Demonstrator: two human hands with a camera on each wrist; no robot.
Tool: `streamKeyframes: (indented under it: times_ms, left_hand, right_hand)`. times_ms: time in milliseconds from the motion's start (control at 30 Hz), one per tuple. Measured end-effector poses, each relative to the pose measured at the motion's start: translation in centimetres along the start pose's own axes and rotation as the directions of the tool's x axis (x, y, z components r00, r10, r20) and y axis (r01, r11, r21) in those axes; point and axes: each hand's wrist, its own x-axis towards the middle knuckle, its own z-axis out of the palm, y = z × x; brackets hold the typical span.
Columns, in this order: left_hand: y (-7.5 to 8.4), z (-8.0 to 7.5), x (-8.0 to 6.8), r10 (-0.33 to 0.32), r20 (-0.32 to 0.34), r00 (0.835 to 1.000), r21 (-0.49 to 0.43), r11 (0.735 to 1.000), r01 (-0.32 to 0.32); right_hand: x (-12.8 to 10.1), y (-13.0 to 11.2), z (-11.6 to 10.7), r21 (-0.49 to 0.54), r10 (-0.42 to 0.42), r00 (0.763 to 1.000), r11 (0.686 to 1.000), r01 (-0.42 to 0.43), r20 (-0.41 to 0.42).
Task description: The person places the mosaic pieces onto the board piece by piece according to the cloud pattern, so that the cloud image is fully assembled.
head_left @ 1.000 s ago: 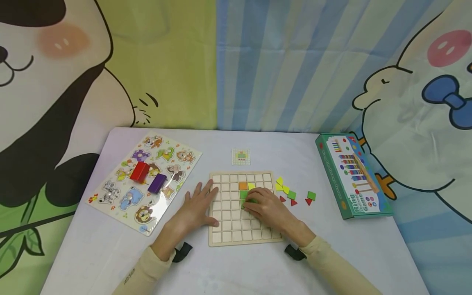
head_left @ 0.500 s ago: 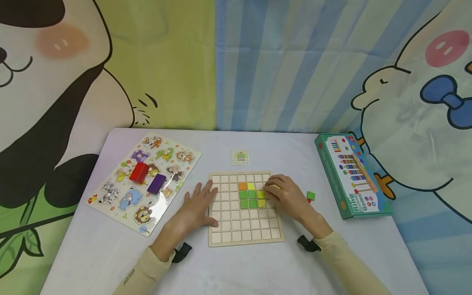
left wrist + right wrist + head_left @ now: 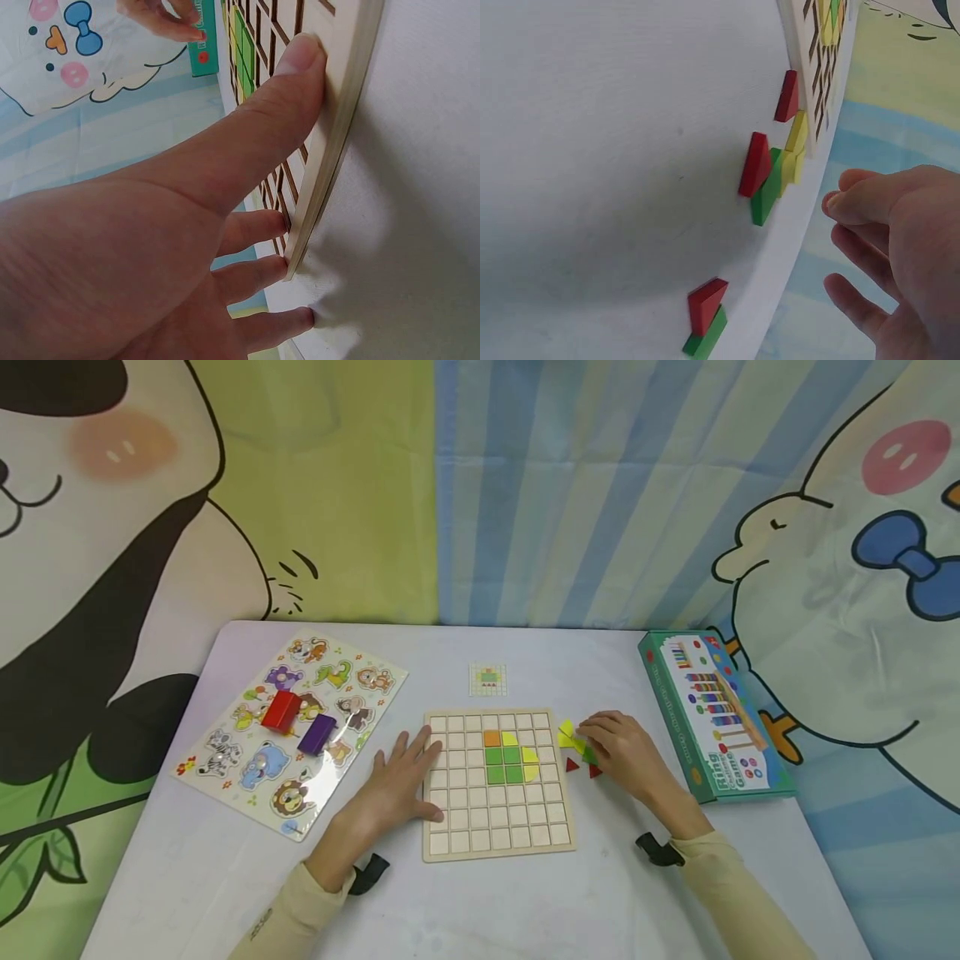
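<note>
A wooden grid board (image 3: 457, 818) lies on the table. On it sit an orange square (image 3: 492, 738), several green squares (image 3: 513, 774) and yellow pieces (image 3: 531, 773). My left hand (image 3: 393, 789) rests on the board's left edge with fingers spread; in the left wrist view the thumb (image 3: 289, 82) presses on the frame. To the right of the board, my right hand (image 3: 630, 756) hovers by loose yellow pieces (image 3: 566, 733), thumb and forefinger close together. Nothing shows between them in the right wrist view. Nearby lie a loose green piece (image 3: 767, 187) and red triangles (image 3: 756, 163).
A small pattern card (image 3: 488, 680) lies behind the board. An animal puzzle board (image 3: 247, 793) bearing a red block (image 3: 282, 712) and a purple block (image 3: 317, 734) is at the left. A green box (image 3: 712, 718) stands at the right. Another red triangle (image 3: 706, 304) touches a green piece (image 3: 707, 337).
My right hand has moved off the board to the right, uncovering the green and yellow pieces there, and is now over the loose pieces. The left hand stays put.
</note>
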Motion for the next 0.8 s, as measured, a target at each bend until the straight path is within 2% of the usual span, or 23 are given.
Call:
streamKeyframes:
  times_ms: [200,300,533,800]
  left_hand:
    - [-0.02,-0.02,0.05,-0.010,0.004,1.000,-0.002,1.000,0.010]
    - [-0.06,0.03,0.08,-0.008,0.007,1.000,-0.001,1.000,0.008]
    - [-0.07,-0.01,0.10,-0.003,0.010,1.000,0.004,1.000,0.003]
    - [0.00,-0.13,0.10,-0.007,0.011,1.000,0.009,1.000,0.006]
  right_hand:
    - [-0.55,0.10,0.37,0.034,0.027,0.991,0.999,-0.031,0.128]
    - [-0.64,0.05,0.55,0.040,0.041,0.986,0.998,-0.048,0.164]
    - [-0.48,0.08,0.23,0.030,0.074,0.976,0.996,-0.082,0.207]
    - [-0.29,0.08,-0.24,0.014,0.072,0.973,0.997,-0.077,0.221]
